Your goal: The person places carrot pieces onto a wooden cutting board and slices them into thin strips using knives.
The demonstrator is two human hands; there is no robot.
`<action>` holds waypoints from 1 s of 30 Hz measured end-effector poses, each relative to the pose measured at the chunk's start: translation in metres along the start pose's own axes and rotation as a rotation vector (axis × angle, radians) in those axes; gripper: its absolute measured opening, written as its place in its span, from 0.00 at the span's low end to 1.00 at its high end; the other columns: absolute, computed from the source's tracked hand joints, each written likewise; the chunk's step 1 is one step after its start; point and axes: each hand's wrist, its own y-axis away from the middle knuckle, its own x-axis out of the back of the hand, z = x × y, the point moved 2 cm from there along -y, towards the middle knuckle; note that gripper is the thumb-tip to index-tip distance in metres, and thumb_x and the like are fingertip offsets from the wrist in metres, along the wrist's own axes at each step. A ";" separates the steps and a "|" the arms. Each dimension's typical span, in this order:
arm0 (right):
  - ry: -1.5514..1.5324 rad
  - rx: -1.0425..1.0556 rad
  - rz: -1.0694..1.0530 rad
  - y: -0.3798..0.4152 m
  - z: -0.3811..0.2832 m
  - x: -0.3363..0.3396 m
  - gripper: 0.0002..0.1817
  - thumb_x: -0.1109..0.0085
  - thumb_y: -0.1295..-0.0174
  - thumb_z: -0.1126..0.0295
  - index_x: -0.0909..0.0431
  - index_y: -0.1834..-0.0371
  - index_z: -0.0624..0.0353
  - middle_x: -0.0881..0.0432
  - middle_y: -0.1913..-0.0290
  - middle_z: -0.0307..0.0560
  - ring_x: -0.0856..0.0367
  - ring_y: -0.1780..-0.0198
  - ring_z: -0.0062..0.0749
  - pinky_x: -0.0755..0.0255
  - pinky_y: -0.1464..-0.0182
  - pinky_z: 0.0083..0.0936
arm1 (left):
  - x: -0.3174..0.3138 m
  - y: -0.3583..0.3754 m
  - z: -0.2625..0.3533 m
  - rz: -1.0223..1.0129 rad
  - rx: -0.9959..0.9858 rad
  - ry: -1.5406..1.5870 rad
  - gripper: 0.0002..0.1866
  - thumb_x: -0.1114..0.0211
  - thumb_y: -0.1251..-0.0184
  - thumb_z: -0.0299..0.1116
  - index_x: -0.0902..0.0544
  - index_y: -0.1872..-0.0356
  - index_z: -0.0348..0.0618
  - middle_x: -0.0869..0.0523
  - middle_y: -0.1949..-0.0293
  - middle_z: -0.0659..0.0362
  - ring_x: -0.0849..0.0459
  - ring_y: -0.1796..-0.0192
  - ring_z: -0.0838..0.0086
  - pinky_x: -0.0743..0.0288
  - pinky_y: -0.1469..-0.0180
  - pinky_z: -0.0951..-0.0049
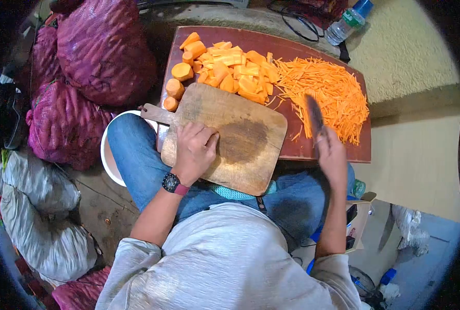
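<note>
My left hand (195, 147) rests on the wooden cutting board (199, 101), its fingers curled inward. What those fingers hold, if anything, is hidden. The board lies over my lap and the near edge of a dark red table (312, 151), its handle pointing left. In my right hand (333, 157) is a knife (314, 113), raised to the right of the board with its dark blade pointing away from me. Beyond the blade spreads a heap of shredded carrot (325, 88). Flat carrot slices (235, 67) are piled behind the board, and thick carrot chunks (182, 71) stand along the left.
Purple mesh sacks (100, 51) bulge at the left, with white sacks (49, 227) below them. A white basin (108, 160) sits beside my left knee. On the ledge at the upper right lie a plastic bottle (346, 26) and a black cable (299, 23).
</note>
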 end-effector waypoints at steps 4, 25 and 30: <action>0.057 0.057 0.105 -0.016 0.009 0.019 0.18 0.43 0.18 0.66 0.19 0.33 0.65 0.16 0.67 0.48 0.22 0.71 0.34 0.23 0.65 0.35 | 0.000 -0.001 0.001 -0.025 0.011 -0.019 0.05 0.22 0.38 0.25 0.10 0.64 0.43 0.16 0.66 0.56 0.18 0.58 0.57 0.31 0.51 0.56; 0.159 0.369 0.106 0.020 0.002 -0.047 0.26 0.32 0.29 0.71 0.22 0.28 0.59 0.14 0.58 0.55 0.11 0.56 0.57 0.15 0.55 0.51 | -0.039 -0.112 0.035 -0.115 -0.268 -0.053 0.10 0.22 0.37 0.31 0.09 0.55 0.45 0.13 0.56 0.55 0.17 0.48 0.57 0.32 0.44 0.53; 0.282 0.467 0.119 0.022 0.001 -0.042 0.26 0.33 0.31 0.73 0.20 0.29 0.59 0.15 0.59 0.50 0.11 0.54 0.49 0.15 0.53 0.45 | -0.081 -0.167 0.081 -0.204 -0.365 0.034 0.23 0.16 0.41 0.41 0.08 0.46 0.46 0.13 0.50 0.55 0.17 0.43 0.57 0.30 0.38 0.54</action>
